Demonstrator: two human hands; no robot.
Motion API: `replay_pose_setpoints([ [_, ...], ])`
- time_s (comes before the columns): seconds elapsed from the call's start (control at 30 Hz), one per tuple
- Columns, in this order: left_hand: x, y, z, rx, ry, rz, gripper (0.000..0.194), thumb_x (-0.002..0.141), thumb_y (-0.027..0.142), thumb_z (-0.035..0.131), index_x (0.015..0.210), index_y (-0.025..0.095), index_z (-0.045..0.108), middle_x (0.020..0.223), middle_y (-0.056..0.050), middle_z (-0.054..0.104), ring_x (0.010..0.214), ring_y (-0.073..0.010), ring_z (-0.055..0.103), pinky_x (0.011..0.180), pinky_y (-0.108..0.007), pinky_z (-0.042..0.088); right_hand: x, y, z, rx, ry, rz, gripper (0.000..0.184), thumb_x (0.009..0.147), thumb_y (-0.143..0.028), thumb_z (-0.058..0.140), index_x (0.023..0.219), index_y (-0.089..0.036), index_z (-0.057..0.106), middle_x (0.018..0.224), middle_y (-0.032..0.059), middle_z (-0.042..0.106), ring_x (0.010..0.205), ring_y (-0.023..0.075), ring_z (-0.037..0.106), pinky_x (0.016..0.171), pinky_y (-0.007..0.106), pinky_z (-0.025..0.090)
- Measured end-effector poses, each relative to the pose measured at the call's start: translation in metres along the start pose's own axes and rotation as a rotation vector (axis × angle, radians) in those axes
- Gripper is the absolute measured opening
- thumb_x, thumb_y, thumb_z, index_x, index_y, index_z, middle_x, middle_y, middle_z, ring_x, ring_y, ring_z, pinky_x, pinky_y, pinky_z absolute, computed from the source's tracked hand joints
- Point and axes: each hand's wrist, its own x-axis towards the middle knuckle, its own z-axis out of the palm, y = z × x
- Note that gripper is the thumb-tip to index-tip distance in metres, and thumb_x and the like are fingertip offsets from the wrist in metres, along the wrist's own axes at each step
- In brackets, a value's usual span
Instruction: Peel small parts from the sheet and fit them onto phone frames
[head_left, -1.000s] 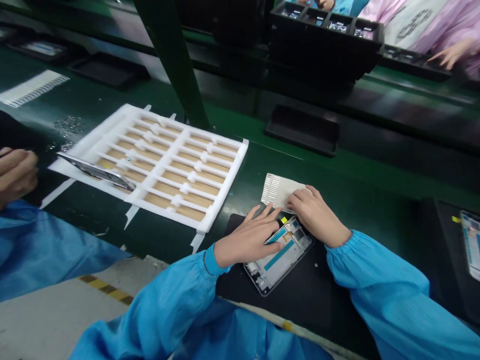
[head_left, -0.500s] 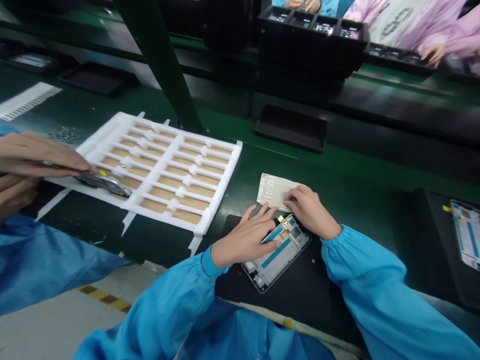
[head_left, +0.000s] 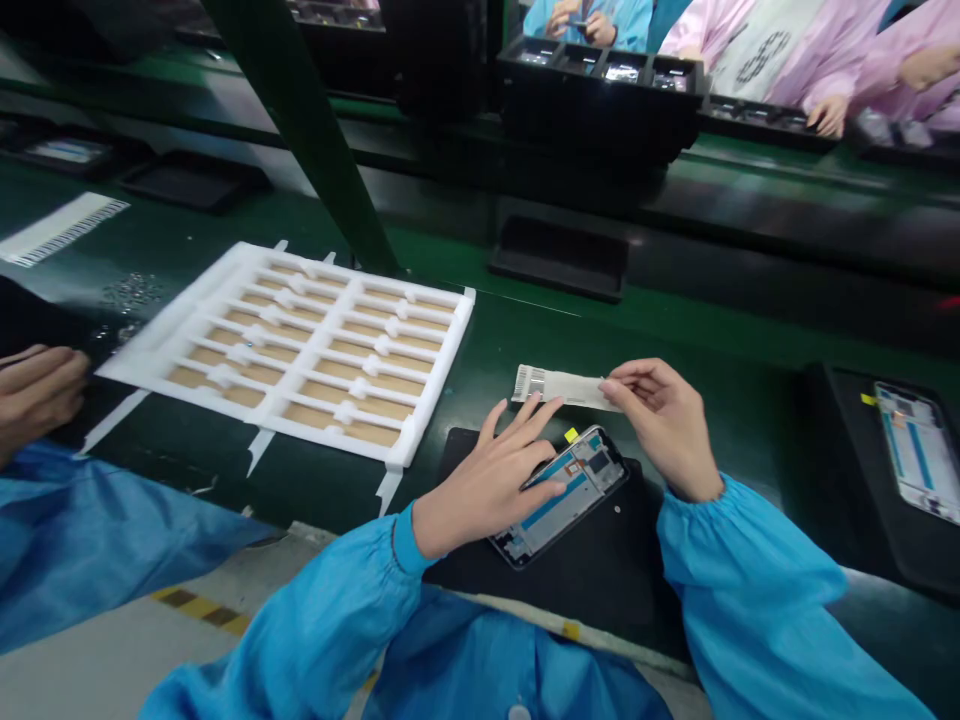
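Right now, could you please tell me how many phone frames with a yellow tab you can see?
2: one phone frame partly under the left hand, another frame on the black tray at right. Others may be hidden or blurred.

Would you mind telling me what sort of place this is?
It is probably a phone assembly line, judging by an open phone frame partly under the left hand, a similar frame in a black tray to the right, and co-workers dressed in blue and pink opposite.

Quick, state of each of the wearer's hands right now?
Left hand: open, fingers spread over the phone frame.
Right hand: closed, pinching the pale sheet at its right end.
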Motion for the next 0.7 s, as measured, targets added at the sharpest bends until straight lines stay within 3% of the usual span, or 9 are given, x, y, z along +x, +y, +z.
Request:
replay_pose_setpoints([
  [0.07, 0.001, 0.003, -0.003, -0.027, 0.000, 0.012, 0.021, 0.098, 0.040, 0.051, 0.100, 0.021, 0.058, 0.164, -0.006, 0.017, 0.152, -0.0293, 0.012, 0.121, -0.060, 0.016, -0.009, -0.014, -0.006, 0.001, 0.047, -0.025, 0.023, 0.075, -0.033, 0.080, 0.086, -0.019, 0.065, 0.080, 0.0026, 0.069, 0.076, 0.0178, 0.068, 0.069, 0.030, 0.059],
  [0.2, 0.004, 0.005, -0.006, -0.097, 0.029, -0.017, 0.014, 0.095, 0.034, 0.058, 0.097, 0.021, 0.060, 0.150, -0.010, 0.043, 0.146, -0.0275, 0.031, 0.117, -0.050, 0.034, -0.024, -0.029, -0.015, -0.052, 0.049, -0.077, 0.021, 0.076, -0.032, 0.082, 0.084, -0.019, 0.067, 0.078, 0.0031, 0.070, 0.074, 0.0191, 0.070, 0.068, 0.032, 0.062],
  [0.3, -0.002, 0.011, -0.012, -0.136, 0.033, -0.055, 0.014, 0.096, 0.032, 0.056, 0.106, 0.022, 0.061, 0.123, -0.005, 0.065, 0.116, -0.0218, 0.062, 0.094, -0.034, 0.052, -0.037, -0.036, -0.017, -0.073, -0.033, -0.099, 0.016, 0.080, -0.030, 0.079, 0.085, -0.019, 0.069, 0.080, 0.0034, 0.072, 0.075, 0.0196, 0.071, 0.068, 0.031, 0.062],
  [0.4, -0.015, 0.020, -0.022, -0.081, 0.005, -0.083, 0.018, 0.099, 0.030, 0.051, 0.112, 0.025, 0.062, 0.094, 0.001, 0.072, 0.082, -0.0173, 0.070, 0.067, -0.024, 0.052, -0.054, -0.050, -0.017, -0.177, -0.103, -0.166, 0.005, 0.084, -0.024, 0.075, 0.086, -0.022, 0.071, 0.082, 0.0014, 0.073, 0.076, 0.0181, 0.070, 0.069, 0.029, 0.060],
  [0.57, -0.031, 0.028, -0.022, 0.220, 0.069, 0.001, 0.020, 0.098, 0.020, 0.051, 0.109, 0.023, 0.066, 0.092, -0.002, 0.075, 0.082, -0.0206, 0.072, 0.068, -0.027, 0.052, -0.075, -0.067, -0.012, -0.339, -0.223, -0.371, 0.008, 0.088, -0.020, 0.071, 0.093, -0.025, 0.071, 0.090, 0.0012, 0.072, 0.087, 0.0192, 0.067, 0.076, 0.033, 0.057],
  [0.7, -0.037, 0.025, -0.007, 0.242, 0.192, 0.037, 0.029, 0.098, 0.026, 0.053, 0.126, 0.020, 0.059, 0.106, -0.005, 0.075, 0.088, -0.0219, 0.073, 0.072, -0.032, 0.056, -0.080, -0.056, -0.006, -0.358, -0.315, -0.385, 0.008, 0.090, -0.019, 0.069, 0.095, -0.024, 0.069, 0.091, 0.0014, 0.072, 0.085, 0.0185, 0.067, 0.075, 0.033, 0.055],
])
